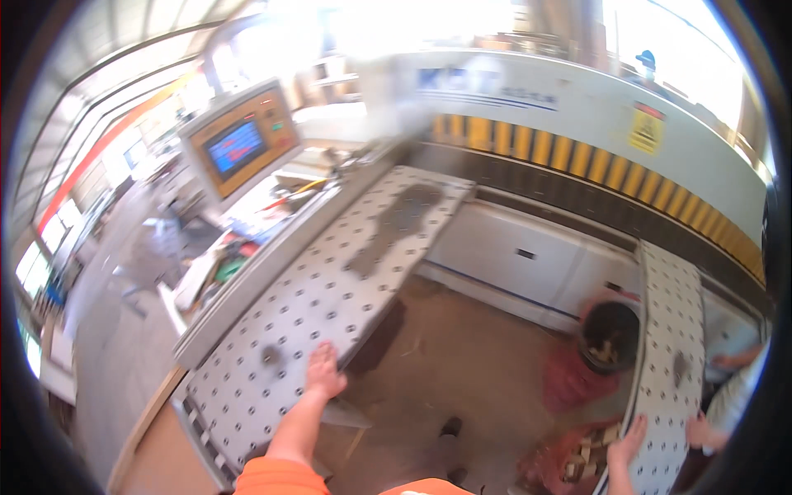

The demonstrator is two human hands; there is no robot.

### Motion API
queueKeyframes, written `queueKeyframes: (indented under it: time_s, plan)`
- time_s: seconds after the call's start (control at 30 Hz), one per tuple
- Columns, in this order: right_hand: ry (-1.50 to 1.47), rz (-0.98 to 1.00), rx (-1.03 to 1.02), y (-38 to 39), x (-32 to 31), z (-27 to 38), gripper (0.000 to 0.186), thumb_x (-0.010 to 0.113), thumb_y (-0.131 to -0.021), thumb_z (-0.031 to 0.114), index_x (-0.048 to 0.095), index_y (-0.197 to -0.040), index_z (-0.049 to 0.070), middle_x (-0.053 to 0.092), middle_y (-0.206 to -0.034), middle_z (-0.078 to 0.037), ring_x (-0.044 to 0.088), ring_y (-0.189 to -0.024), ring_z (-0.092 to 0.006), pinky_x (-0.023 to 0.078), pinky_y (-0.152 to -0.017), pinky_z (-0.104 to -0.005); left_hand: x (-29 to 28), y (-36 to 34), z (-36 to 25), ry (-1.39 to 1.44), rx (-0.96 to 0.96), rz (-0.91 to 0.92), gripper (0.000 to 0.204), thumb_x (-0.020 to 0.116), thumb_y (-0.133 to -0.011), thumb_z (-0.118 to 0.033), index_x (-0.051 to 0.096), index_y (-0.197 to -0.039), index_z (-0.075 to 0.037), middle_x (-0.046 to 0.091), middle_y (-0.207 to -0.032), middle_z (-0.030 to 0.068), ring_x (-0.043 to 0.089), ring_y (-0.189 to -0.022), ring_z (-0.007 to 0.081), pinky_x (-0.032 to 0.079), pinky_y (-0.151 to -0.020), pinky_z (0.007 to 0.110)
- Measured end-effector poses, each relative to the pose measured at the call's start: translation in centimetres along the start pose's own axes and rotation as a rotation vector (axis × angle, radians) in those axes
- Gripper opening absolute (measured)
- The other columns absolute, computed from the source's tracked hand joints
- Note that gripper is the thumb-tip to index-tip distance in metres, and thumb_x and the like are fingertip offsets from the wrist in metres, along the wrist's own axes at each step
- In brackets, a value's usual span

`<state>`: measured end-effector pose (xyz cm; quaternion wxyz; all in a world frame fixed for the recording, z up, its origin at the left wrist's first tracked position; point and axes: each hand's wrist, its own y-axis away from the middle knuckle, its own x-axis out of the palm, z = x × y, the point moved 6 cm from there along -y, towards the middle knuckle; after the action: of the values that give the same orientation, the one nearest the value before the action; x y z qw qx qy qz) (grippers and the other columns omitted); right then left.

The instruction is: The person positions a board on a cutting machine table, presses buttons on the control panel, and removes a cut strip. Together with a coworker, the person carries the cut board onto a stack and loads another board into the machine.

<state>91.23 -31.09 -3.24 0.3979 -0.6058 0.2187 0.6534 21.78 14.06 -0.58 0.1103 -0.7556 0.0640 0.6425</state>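
Note:
My left hand point(324, 371) rests on the inner edge of the left studded metal table point(297, 322), its fingers lying on the top surface and no workpiece in it. At lower right, my right hand point(627, 445) touches the inner edge of a narrower studded table point(664, 297), fingers extended along it. A dark grey patch marks the far part of the left table. Both tables run up to a large pale machine point(495, 82) with a row of yellow strips point(577, 157) along its front. My orange sleeve shows at the bottom.
A control panel with a lit screen point(235, 148) stands at upper left, above assorted clutter. Between the tables are a black bucket point(610, 338), red sacks holding offcuts point(577, 462) and brown floor. At far right, a co-worker's hand point(697, 431) rests on the right table. Another person in a blue cap stands behind the machine.

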Motion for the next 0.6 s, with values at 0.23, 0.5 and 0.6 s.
queueKeyframes:
  time_s: [0.23,0.5,0.6]
  plan:
    - [0.112,0.132,-0.008,0.2,-5.0,5.9,0.070,0.058,-0.091,0.033,0.038,-0.142,-0.010,0.037,-0.148,-0.030,0.034,-0.138,-0.0434,0.022,-0.119,-0.0445,-0.1,-0.3,0.7,-0.065,0.006,-0.051,0.070,0.062,-0.075,-0.025,0.045,-0.140,-0.004,0.032,-0.155,0.0148,0.026,-0.147,0.0287,0.020,-0.120,0.044]
    - [0.052,0.108,0.006,-0.3,-2.0,2.3,0.068,0.052,-0.082,0.012,0.034,-0.145,-0.005,0.031,-0.152,-0.025,0.031,-0.140,-0.0409,0.024,-0.118,-0.0446,-0.2,-0.1,0.2,-0.068,-0.002,-0.020,0.071,0.062,-0.076,-0.025,0.043,-0.142,-0.006,0.032,-0.156,0.0127,0.026,-0.147,0.0278,0.019,-0.121,0.044]
    - [-0.026,-0.055,0.011,0.3,1.0,0.2,0.078,0.053,-0.069,-0.014,0.036,-0.144,-0.001,0.034,-0.149,-0.022,0.031,-0.139,-0.0403,0.026,-0.117,-0.0426,-0.2,0.6,0.9,-0.072,-0.025,-0.018,0.073,0.064,-0.073,-0.026,0.044,-0.140,-0.005,0.034,-0.155,0.0143,0.025,-0.147,0.0295,0.018,-0.121,0.045]
